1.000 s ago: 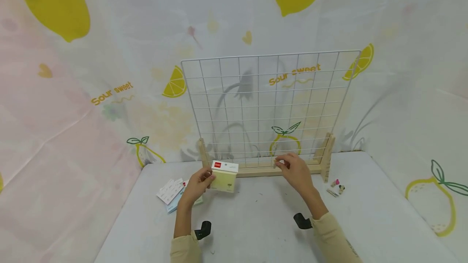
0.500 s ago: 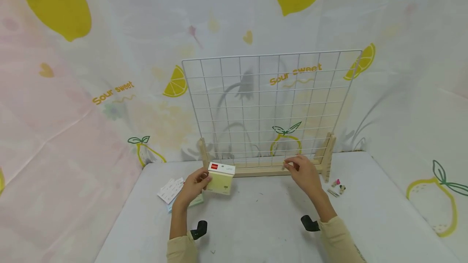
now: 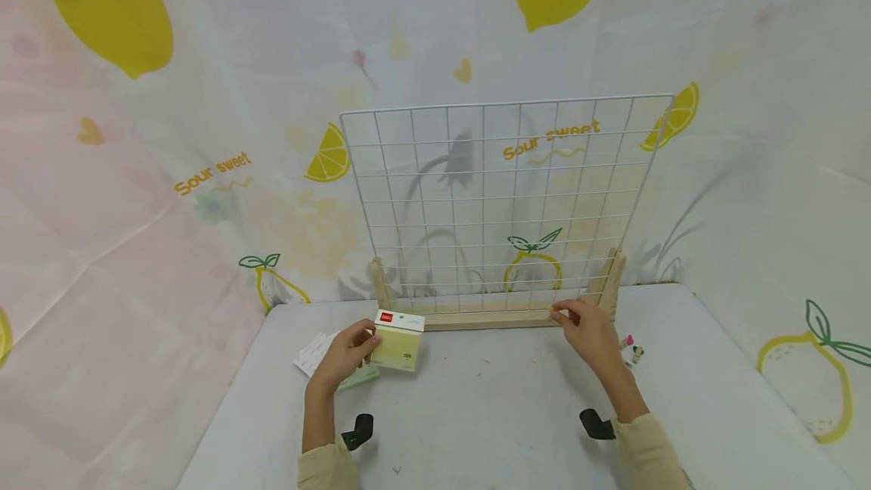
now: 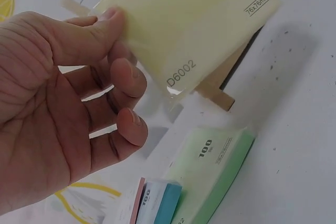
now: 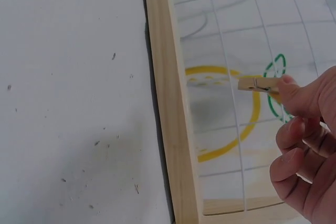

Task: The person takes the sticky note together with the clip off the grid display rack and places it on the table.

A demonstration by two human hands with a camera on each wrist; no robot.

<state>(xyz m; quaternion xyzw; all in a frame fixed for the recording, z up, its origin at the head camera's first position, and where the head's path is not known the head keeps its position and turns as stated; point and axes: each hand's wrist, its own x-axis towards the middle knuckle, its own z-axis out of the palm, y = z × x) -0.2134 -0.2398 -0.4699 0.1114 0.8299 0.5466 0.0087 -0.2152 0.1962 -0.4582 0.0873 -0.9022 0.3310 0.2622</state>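
Observation:
Between thumb and fingers my left hand (image 3: 343,354) pinches the left edge of a yellow sticky note pack (image 3: 398,346) with a white header. In the left wrist view the pack (image 4: 184,24) is in a clear wrapper, raised above the table. My right hand (image 3: 590,333) pinches a small wooden clothespin (image 5: 257,84) by one end, its other end pointing away from the fingers. That hand is near the right part of the wire grid's wooden base (image 3: 483,320). The other fingers of both hands are loosely bent.
A white wire grid (image 3: 483,170) stands upright at the back. Left of it lie more sticky note packs, including a green one (image 4: 210,156) and a blue one (image 4: 168,203), partly behind my left hand. Several small clothespins (image 3: 637,354) lie at right, partly covered by my right wrist.
My left hand has moved left and slightly down with the yellow sticky note pack. My right hand has moved right and slightly down with the clothespin, away from the grid's middle.

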